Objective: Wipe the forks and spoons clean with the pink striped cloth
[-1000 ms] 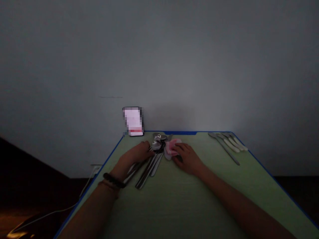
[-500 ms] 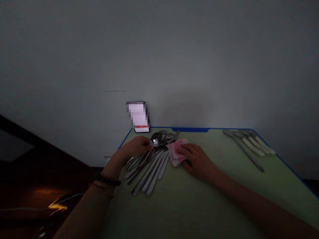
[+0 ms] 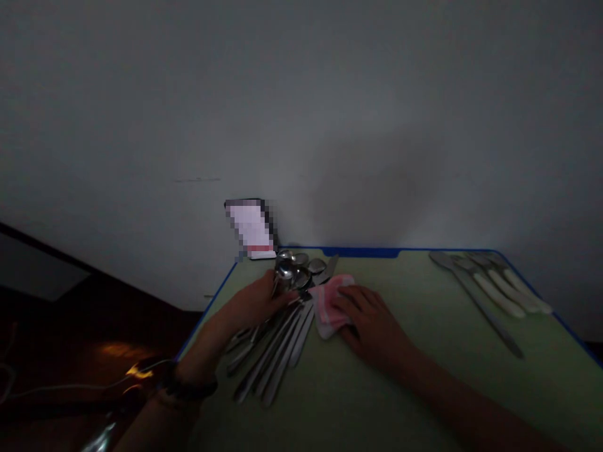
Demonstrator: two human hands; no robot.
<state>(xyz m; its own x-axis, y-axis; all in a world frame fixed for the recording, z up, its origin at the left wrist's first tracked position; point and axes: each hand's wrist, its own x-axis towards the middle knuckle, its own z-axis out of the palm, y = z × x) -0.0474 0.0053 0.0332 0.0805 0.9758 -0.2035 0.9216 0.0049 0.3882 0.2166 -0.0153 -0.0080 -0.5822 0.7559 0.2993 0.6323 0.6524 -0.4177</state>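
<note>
A fanned pile of metal cutlery lies on the pale green tabletop, with shiny spoons at its far end and long handles toward me. My left hand reaches into the pile just below the spoon bowls. Its thumb is stretched out and apart from the fingers; the fingertips are partly hidden among the spoons. To the right of the pile, my right hand grips a folded pink and white cloth, whose left edge touches the handles. A knife blade sticks out behind the cloth.
On the right of the green table lie a long metal utensil and several pieces with white handles. A phone leans against the grey wall. A cable runs over the dark floor at left.
My left hand has shifted onto the pile, its thumb now lying across the handles below the spoons. The cloth stays in my right hand. The view has moved slightly.
</note>
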